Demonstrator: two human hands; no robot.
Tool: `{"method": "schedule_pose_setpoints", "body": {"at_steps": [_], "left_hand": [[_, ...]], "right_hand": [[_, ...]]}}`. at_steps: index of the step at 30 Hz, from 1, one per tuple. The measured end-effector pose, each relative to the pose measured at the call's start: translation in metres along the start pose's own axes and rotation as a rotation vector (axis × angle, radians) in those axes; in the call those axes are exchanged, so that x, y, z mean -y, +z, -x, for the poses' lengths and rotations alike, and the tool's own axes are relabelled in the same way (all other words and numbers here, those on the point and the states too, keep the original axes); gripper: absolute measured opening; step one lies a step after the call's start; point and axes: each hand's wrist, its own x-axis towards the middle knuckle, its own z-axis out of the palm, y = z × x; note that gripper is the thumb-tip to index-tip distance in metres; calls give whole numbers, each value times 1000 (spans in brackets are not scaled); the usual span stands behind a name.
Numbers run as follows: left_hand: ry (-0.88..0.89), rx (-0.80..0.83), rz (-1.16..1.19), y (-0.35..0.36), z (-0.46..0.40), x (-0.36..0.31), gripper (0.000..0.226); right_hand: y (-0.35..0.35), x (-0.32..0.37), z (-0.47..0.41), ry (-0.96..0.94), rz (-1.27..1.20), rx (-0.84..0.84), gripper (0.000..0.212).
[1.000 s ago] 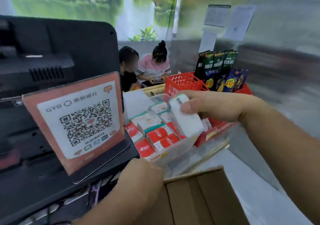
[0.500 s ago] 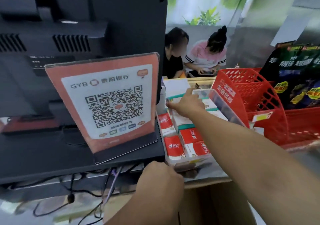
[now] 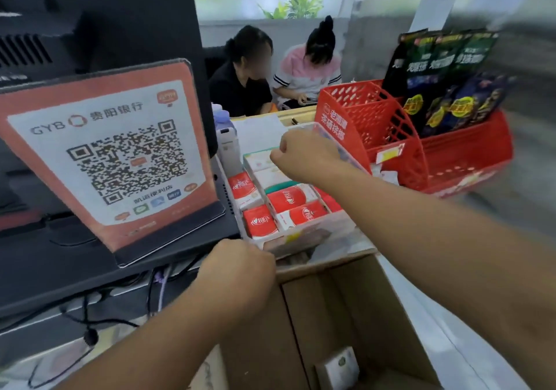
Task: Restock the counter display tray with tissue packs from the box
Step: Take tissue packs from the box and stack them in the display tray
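Observation:
A clear plastic display tray (image 3: 304, 234) stands on the counter and holds red tissue packs (image 3: 288, 200) in front and white ones (image 3: 260, 161) behind. My right hand (image 3: 304, 155) hovers over the back white packs with its fingers curled; I see nothing in it. My left hand (image 3: 240, 266) sits curled at the near left corner of the tray, by the rim of the open cardboard box (image 3: 346, 299). Its fingers are hidden, so what it grips is unclear. One white pack (image 3: 338, 368) lies deep in the box.
A QR-code sign (image 3: 114, 155) leans on a black register screen (image 3: 105, 13) to the left of the tray. A red basket (image 3: 391, 137) with dark snack bags (image 3: 445, 79) stands to the right. Two people (image 3: 270, 70) sit behind the counter. Cables (image 3: 90, 329) hang below.
My right hand carried a white pack over the tray, set it among the back packs, and now holds nothing. My left hand stayed by the box rim.

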Motion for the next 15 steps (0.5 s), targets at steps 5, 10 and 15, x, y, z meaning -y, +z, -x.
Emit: {"method": "schedule_pose_setpoints", "body": {"at_steps": [5,10,15], "left_hand": [[68,-5,-74,-14,-5,-4,22],[149,-5,-99,-26,-3,-17,24],[241,-52,-137,-32,4,-32,14]], "right_hand": [[-65,-19,112,11,-69,110,44],[-24,-50,224,193,-44,831,35],[96,-91,283,479,-84,1106,50]]}}
